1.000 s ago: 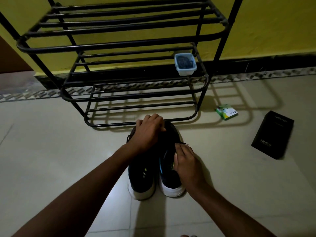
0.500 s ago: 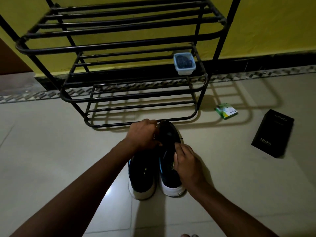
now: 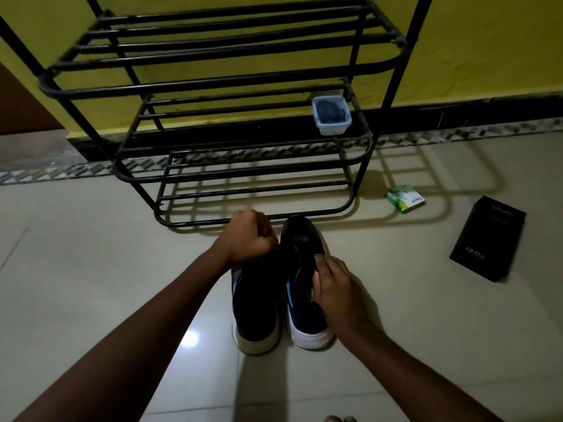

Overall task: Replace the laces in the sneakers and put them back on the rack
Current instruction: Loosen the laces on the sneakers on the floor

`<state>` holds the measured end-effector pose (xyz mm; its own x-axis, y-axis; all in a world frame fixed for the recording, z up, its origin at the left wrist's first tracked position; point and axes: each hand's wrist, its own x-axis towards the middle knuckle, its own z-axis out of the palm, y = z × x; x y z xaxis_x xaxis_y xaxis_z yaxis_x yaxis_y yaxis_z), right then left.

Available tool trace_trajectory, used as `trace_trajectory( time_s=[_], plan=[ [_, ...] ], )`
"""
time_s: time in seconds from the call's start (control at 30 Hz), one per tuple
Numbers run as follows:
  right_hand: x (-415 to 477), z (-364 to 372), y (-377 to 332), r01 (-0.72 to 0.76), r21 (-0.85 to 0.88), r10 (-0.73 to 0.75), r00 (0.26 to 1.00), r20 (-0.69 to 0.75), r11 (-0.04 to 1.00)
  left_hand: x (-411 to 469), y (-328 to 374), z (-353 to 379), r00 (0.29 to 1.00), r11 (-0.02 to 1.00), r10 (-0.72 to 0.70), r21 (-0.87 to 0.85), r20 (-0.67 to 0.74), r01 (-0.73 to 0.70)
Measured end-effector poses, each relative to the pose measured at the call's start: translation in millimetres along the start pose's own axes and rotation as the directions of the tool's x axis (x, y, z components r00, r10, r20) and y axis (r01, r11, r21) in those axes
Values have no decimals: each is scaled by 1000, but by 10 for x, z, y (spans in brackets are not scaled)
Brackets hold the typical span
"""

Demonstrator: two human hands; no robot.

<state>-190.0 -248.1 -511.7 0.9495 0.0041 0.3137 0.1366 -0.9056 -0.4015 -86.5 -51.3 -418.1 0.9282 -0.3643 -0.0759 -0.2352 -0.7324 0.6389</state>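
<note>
- Left hand curled in a fist over the toe end of the left sneaker; whether it grips a lace cannot be told
- Sneakers side by side on the floor, long axes running away from the person; toes just before the lowest bar of the rack
- Right sneaker lies under the right hand; bent fingers pinch its lacing edge; this hand sits nearer the eyelets, so threading likely starts there

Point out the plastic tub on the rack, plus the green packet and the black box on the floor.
plastic tub (image 3: 332,128): head view, front wall.
green packet (image 3: 405,198): head view, top face.
black box (image 3: 488,239): head view, top face.
</note>
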Motion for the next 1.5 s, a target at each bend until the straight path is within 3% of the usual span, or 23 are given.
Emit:
trace_trajectory(
  time_s=[0.17, 0.3, 0.5, 0.73, 0.9, 0.97, 1.03, 1.1, 1.2, 1.27, 1.3, 1.4, 1.5],
  plan=[
    [31, -35, 12, 15, 33, -15, 1000, 17, 999, -46, 117, 81, 982, 975, 48, 205, 185, -86],
    [43, -67, 10, 13, 72, -15, 1000, 26, 997, -43, 76, 161, 944, 861, -22, 486, 330, -150],
    [377, -188, -77, -35, 186, 14, 994, 113, 982, -39, -76, 324, 925, 808, -13, 549, 381, -215],
    [810, -320, -222, 82, -87, -41, 919, 392, 993, -107, 68, 302, 937, 770, 34, 589, 347, -246],
    [939, -327, -284, 341, -248, -189, 854, 484, 907, -99, 68, 335, 942, 759, 23, 608, 336, -235],
    [960, -280, -225, 275, -181, -172, 881, 441, 944, -84, 43, 373, 945, 759, 22, 610, 325, -228],
    [943, -231, -124, 32, 28, -40, 927, 372, 999, -70, 20, 400, 949, 756, 12, 618, 316, -215],
    [893, -187, -10, -207, 270, 109, 936, 335, 940, -68, 14, 418, 951, 756, 7, 620, 310, -208],
    [823, -155, 33, -358, 495, 214, 922, 324, 792, -67, 35, 429, 949, 757, -8, 622, 315, -200],
    [849, -183, 8, -379, 489, 222, 911, 349, 786, -57, 35, 435, 948, 758, -13, 622, 317, -197],
    [876, -205, 15, -351, 420, 196, 909, 368, 837, -52, 27, 441, 949, 757, -11, 622, 316, -198],
    [951, -268, -1, -88, 136, 20, 899, 438, 987, -52, 18, 450, 947, 758, -17, 622, 322, -198],
    [975, -215, -25, -35, 110, -19, 890, 455, 993, -62, 24, 452, 948, 761, -13, 618, 319, -197]
  ],
)
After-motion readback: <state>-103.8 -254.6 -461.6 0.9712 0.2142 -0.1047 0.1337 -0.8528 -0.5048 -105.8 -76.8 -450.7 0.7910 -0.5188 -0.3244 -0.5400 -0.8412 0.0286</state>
